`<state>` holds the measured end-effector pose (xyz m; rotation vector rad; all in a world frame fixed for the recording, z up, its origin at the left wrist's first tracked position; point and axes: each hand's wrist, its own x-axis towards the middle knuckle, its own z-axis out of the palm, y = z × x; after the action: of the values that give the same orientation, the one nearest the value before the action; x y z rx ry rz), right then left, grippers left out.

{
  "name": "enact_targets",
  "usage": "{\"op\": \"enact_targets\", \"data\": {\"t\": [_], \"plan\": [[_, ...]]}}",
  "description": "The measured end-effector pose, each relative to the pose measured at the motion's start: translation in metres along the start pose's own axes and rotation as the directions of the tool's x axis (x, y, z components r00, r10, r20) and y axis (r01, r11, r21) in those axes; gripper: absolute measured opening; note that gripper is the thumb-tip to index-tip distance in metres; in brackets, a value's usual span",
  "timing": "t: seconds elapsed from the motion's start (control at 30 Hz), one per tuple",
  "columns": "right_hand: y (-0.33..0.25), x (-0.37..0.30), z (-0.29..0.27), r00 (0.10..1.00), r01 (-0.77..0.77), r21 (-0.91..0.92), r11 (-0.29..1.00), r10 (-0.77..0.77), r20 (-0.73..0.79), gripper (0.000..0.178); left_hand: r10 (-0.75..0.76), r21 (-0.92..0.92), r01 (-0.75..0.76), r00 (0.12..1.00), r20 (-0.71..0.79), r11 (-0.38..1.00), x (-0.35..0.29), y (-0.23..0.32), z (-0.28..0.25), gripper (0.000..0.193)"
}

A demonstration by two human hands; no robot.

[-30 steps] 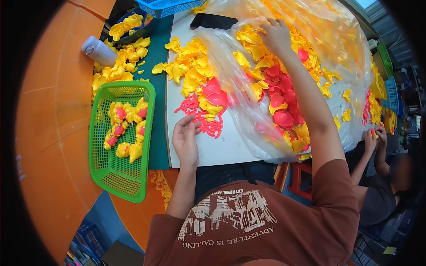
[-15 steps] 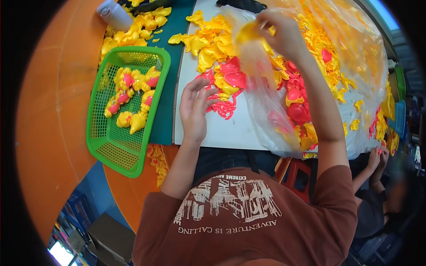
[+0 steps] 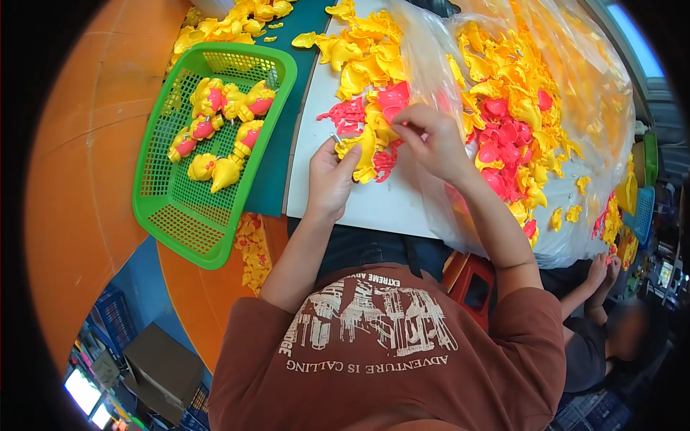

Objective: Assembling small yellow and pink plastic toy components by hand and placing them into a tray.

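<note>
My left hand [image 3: 331, 181] grips a curved yellow plastic shell piece [image 3: 366, 147] between thumb and fingers, and a small metal pin [image 3: 335, 138] shows by its upper left side. Just right of it, my right hand [image 3: 435, 144] is closed in a pinch on what looks like a tiny pink piece [image 3: 405, 123]. Beyond the hands, thin pink plastic parts [image 3: 345, 113] and a pink shell [image 3: 394, 99] lie on the white board [image 3: 395, 205]. Several yellow and pink duck-like figures [image 3: 215, 169] sit in the green basket [image 3: 284, 93] at left.
Yellow shells [image 3: 366, 54] are heaped at the board's far side. A clear plastic bag [image 3: 431, 54] lies opened out at right, with yellow and pink pieces [image 3: 503, 140] piled there. Another person's hands [image 3: 602, 271] work at far right. A red stool [image 3: 476, 291] stands below the table edge.
My right hand has come down and left from the plastic bag toward my left hand. My left hand, open before, now holds a yellow shell piece. The view has shifted slightly.
</note>
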<state>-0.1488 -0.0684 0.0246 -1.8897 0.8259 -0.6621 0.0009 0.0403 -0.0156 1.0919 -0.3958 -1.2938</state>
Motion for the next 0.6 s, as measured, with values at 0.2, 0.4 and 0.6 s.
{"op": "enact_targets", "data": {"t": [0.2, 0.4, 0.6], "plan": [[0.022, -0.012, -0.002, 0.9, 0.387, -0.601, 0.7, -0.144, 0.412, 0.015, -0.004, 0.032, 0.004, 1.0, 0.018, 0.999, -0.002, 0.003, -0.005, 0.021], [0.003, -0.01, -0.001, 0.903, 0.428, -0.392, 0.815, -0.403, 0.148, 0.019, -0.015, 0.079, 0.009, 0.998, 0.067, 0.997, -0.007, 0.007, 0.008, 0.022], [-0.021, -0.013, 0.017, 0.812, 0.537, -0.443, 0.718, -0.582, 0.04, 0.022, 0.047, 0.051, -0.056, 0.987, 0.156, 0.997, -0.013, 0.004, 0.018, 0.021]]}}
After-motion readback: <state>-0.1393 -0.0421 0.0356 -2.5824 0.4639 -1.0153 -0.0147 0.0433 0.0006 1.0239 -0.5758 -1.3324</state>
